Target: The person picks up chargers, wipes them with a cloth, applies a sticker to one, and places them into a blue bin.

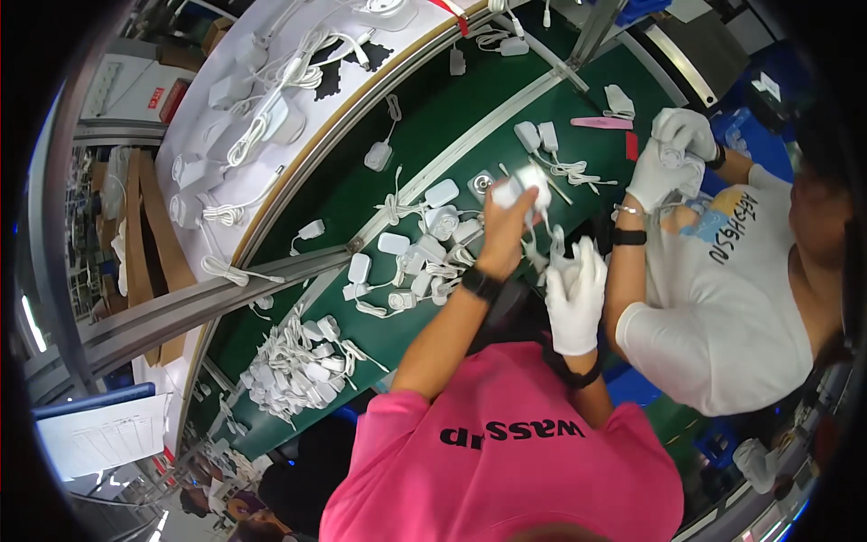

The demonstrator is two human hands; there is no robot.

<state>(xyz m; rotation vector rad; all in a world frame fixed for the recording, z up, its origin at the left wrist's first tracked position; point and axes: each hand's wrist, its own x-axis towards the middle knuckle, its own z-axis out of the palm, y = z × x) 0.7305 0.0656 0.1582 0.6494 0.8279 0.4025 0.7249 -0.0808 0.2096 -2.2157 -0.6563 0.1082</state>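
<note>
My bare left hand (pixel 510 230), with a black band at the wrist, is closed around a white power adapter (pixel 533 185), smeared by motion. From it a white cable (pixel 531 242) hangs toward my right hand (pixel 576 294). That hand wears a white glove, its fingers bent upward around part of the cable; the exact grip is partly hidden. Left of my left hand, several white adapters with bundled cables (pixel 429 262) lie on the green work surface (pixel 433 108). Just beyond the hand sits a small device with a round metal face (pixel 483 183).
A co-worker's gloved hands (pixel 673 158) hold a white adapter at the right. A heap of adapters (pixel 298 370) lies at the lower left. Metal rails (pixel 492 122) cross the green surface. A white raised shelf (pixel 316 117) carries more adapters. A pink strip (pixel 602 123) lies at the far side.
</note>
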